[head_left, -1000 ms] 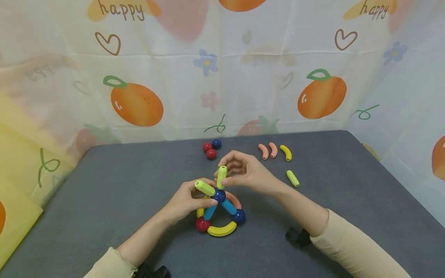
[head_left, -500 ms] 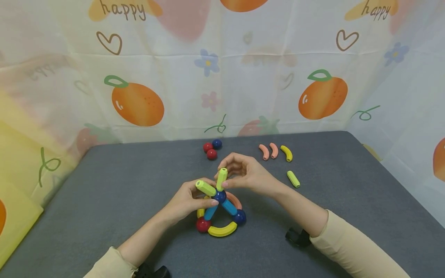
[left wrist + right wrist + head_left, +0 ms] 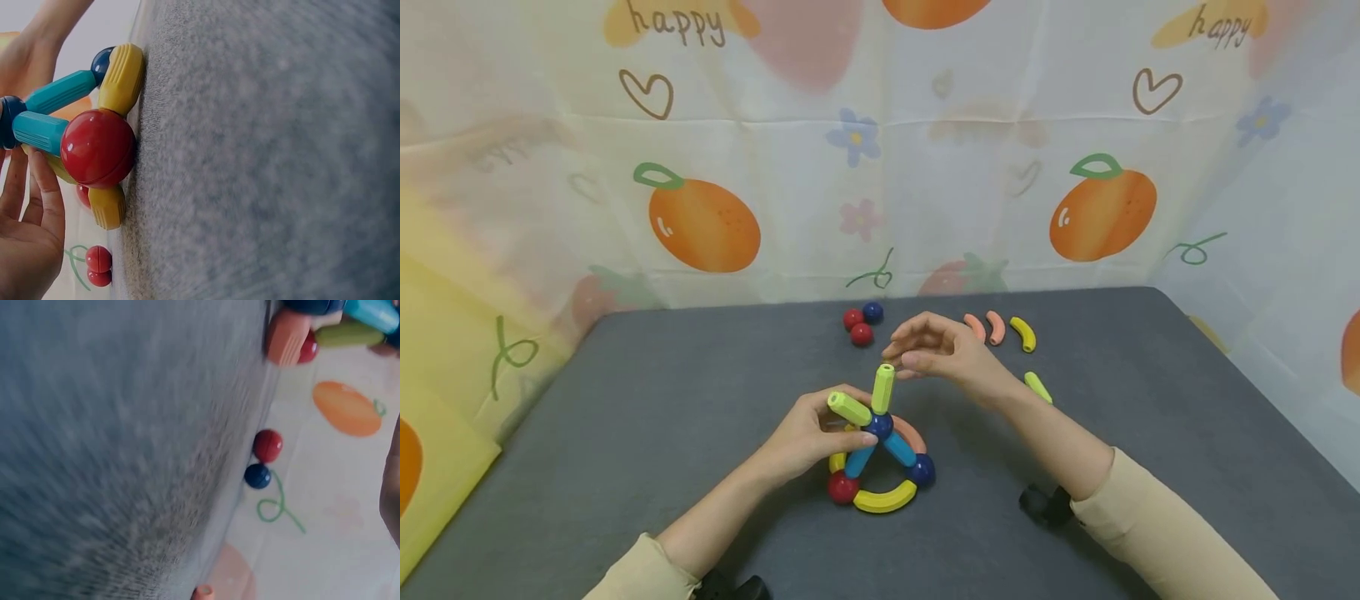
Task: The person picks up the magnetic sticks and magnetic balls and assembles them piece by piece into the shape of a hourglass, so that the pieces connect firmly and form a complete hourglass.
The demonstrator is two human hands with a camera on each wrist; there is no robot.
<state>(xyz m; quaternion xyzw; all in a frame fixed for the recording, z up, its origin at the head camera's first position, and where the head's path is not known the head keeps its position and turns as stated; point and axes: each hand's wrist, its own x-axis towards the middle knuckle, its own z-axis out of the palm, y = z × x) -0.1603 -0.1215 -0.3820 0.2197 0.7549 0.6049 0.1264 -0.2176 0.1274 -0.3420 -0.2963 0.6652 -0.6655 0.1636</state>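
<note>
Ball-and-stick frame (image 3: 898,449) stands on grey tabletop (image 3: 647,417); left hand (image 3: 801,437) pinches it by the top blue ball (image 3: 878,427). Right hand (image 3: 943,354) half-open, holding nothing, just by the upright green stick (image 3: 883,390); contact unclear. Probably best: steady that ball firmly, push sticks in along their length.

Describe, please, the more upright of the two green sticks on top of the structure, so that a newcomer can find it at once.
On the grey table, find the ball-and-stick structure that the left hand holds. Near its top is a blue ball. The wanted green stick rises almost straight up from this ball in the head view, whereas the other green stick slants left.
</note>
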